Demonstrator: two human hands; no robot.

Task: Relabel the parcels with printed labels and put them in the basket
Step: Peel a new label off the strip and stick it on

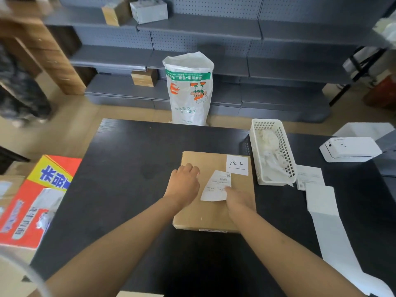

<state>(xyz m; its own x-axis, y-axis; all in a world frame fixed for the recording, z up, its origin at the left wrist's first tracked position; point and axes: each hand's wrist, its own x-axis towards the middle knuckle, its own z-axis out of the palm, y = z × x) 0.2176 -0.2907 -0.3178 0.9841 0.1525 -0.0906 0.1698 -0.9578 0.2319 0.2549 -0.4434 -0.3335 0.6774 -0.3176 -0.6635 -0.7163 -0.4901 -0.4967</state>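
Both hands [184, 185] rest on parcel [214, 202], black table [128, 168].

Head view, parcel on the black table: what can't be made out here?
- Printed label text: too small to read.
- Whether the label is stuck down or being peeled: right hand covers its lower corner.
- Cardboard parcel left top: hidden under left hand.
- White basket contents: crumpled white material, blurred.
- Paper strip: cut off by the bottom edge.

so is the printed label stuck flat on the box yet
Not flat yet: the label lies tilted on the box, its near corner pinched by the right hand.
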